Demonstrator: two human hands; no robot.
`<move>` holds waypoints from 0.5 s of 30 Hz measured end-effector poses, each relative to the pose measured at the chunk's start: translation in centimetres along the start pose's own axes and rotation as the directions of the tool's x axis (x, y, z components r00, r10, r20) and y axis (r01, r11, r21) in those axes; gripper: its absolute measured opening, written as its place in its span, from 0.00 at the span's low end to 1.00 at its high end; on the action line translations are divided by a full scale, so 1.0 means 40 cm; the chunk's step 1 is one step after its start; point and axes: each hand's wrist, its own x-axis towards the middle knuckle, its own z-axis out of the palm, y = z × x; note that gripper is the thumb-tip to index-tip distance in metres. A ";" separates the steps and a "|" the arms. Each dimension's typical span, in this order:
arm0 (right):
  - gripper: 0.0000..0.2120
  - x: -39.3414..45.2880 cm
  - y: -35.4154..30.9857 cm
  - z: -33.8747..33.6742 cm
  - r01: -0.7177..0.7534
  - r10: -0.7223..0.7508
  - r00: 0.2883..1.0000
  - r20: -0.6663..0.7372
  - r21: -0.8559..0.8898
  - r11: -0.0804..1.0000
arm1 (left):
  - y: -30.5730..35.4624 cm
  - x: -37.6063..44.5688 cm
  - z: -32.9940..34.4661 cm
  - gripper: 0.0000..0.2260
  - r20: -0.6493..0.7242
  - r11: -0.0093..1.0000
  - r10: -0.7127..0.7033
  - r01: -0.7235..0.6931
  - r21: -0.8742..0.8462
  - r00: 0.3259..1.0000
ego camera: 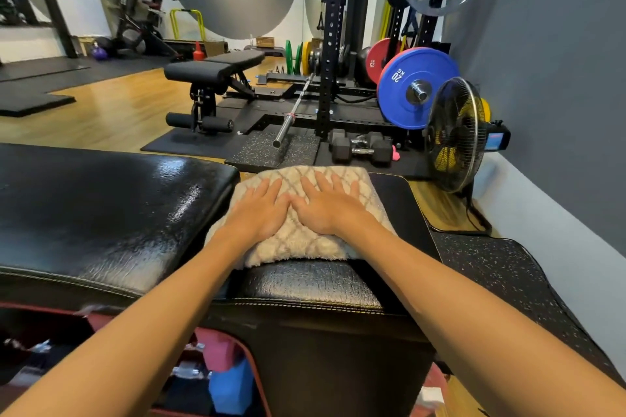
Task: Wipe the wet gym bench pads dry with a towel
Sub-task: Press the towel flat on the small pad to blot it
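A beige towel point(306, 244) with a grey diamond pattern lies folded on the smaller black bench pad point(305, 281) in front of me. My left hand point(259, 210) and my right hand point(327, 208) press flat on top of the towel, side by side, fingers spread and pointing away from me. Left of the towel, the larger black bench pad point(101, 213) shines with wet streaks. The towel's left edge hangs over the gap between the two pads.
A black floor fan point(455, 134) stands close at the right by the grey wall. Beyond the bench are dumbbells point(360, 145), a barbell point(293, 112), a squat rack point(330, 44), a blue weight plate point(415, 88) and another bench point(213, 71). Bags lie under the bench.
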 end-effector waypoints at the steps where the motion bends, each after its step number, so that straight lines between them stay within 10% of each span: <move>1: 0.31 -0.013 -0.004 0.003 0.011 -0.011 1.000 -0.001 -0.002 1.000 | 0.003 -0.017 0.001 0.26 0.000 1.000 0.005 -0.005 0.015 1.000; 5: 0.31 -0.069 -0.018 0.011 0.045 -0.045 0.999 -0.005 -0.004 0.999 | 0.020 -0.095 0.001 0.22 -0.012 0.992 -0.002 0.004 0.124 1.000; 10: 0.30 -0.164 -0.019 0.025 0.098 -0.098 0.995 -0.006 0.011 0.995 | 0.053 -0.202 0.010 0.45 -0.068 0.991 -0.034 0.042 0.127 0.997; 15: 0.29 -0.273 0.008 0.041 0.104 -0.104 0.994 -0.034 0.006 0.995 | 0.123 -0.292 0.039 0.36 -0.155 0.984 -0.177 0.173 -0.042 0.972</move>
